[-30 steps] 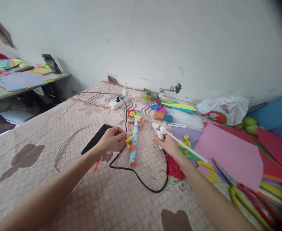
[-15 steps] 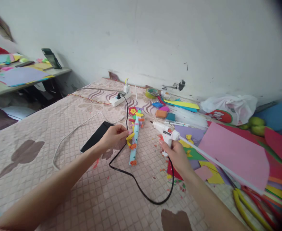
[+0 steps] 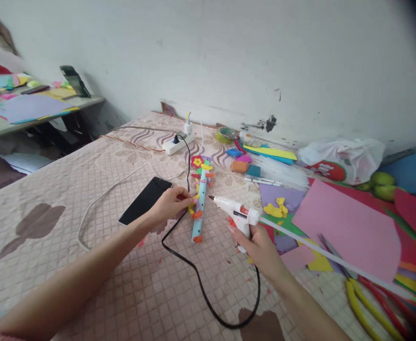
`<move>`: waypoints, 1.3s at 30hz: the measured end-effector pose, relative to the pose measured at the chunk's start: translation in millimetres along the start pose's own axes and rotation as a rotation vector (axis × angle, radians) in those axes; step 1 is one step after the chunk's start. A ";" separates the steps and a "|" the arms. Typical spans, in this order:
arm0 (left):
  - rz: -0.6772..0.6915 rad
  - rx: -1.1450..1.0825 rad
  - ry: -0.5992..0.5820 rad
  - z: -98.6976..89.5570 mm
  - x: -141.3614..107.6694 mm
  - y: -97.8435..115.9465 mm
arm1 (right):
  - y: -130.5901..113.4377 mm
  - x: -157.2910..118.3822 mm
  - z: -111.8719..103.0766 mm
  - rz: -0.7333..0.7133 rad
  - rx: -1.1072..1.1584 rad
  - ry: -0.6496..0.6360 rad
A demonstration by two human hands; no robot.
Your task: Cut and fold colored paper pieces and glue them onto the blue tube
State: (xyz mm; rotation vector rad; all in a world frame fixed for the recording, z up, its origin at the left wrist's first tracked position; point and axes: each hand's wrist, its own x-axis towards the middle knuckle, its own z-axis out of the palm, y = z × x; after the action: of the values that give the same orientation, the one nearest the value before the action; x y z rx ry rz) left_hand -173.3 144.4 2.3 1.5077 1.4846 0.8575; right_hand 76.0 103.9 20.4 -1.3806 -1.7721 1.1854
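A light blue strip (image 3: 201, 201), dressed with small colourful cut-outs and a red flower (image 3: 197, 162), lies lengthwise on the tablecloth. At its left edge my left hand (image 3: 174, 201) is closed in a pinch, fingertips on a small yellow cut-out (image 3: 196, 196); whether that piece is stuck to the strip I cannot tell. My right hand (image 3: 255, 239) is wrapped round the handle of a white glue gun (image 3: 234, 208). The gun's nozzle points left, just short of the strip. A long glue stick (image 3: 300, 240) sticks out behind it.
A black cord (image 3: 200, 279) loops across the cloth near both hands. Left of the strip lies a black phone (image 3: 146, 201). A power strip (image 3: 177, 144) stands toward the wall. Coloured sheets (image 3: 349, 227), scissors (image 3: 357, 289) and a plastic bag (image 3: 342, 158) crowd the right.
The glue gun in my right hand has moved left and down, bringing its nozzle nearer the strip. My left hand has shifted slightly right, still pinching at the strip's edge.
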 end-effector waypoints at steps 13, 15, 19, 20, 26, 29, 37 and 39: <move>-0.016 0.019 0.001 6.4 -2.3 6.1 | 2.8 -0.4 3.0 0.016 -0.034 -0.027; -0.022 0.025 -0.006 6.9 -2.3 7.1 | 1.4 0.1 2.5 0.023 -0.017 -0.049; -0.017 0.016 -0.001 7.6 -1.7 7.9 | -0.4 1.1 1.9 0.096 0.102 -0.105; -0.018 0.011 0.000 7.6 -1.8 7.9 | -0.4 1.4 1.9 0.109 0.123 -0.114; -0.018 -0.010 0.004 6.7 -4.3 8.2 | 2.6 3.0 1.5 0.136 0.176 -0.120; 0.005 -0.023 0.018 6.4 -5.8 8.3 | 2.7 3.9 1.1 0.146 0.210 -0.118; 0.028 0.010 0.021 5.7 -8.9 8.9 | 2.7 6.3 0.7 0.162 0.214 -0.137; 0.033 0.022 0.016 6.1 -9.1 8.3 | 3.4 6.5 1.0 0.163 0.215 -0.142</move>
State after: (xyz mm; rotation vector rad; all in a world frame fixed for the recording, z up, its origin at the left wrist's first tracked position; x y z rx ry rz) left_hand -164.9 135.2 8.1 1.5492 1.4887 0.8771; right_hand 74.7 110.0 16.5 -1.3618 -1.5931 1.5475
